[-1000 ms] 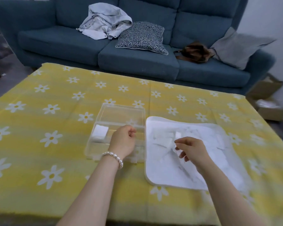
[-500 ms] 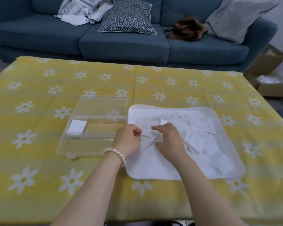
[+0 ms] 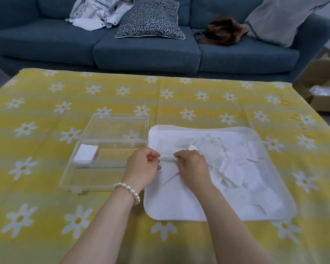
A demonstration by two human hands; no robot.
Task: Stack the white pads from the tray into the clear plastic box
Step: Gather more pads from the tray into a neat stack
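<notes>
I am pinching one thin white pad [image 3: 167,158] between left hand [image 3: 141,166] and right hand [image 3: 191,165], at the white plastic tray's [image 3: 179,210] nine o'clock edge. Squaring it flat should help before carrying toward ten o'clock, onto the white stack [image 3: 85,152] in the clear plastic box [image 3: 95,180].

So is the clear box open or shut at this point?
Open. The clear plastic box has its lid laid back flat behind it, and one stack of white pads sits inside, at its left end.

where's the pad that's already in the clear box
In the head view, the white pad lies in the far-left corner of the clear plastic box, left of the tray and both hands.
</notes>
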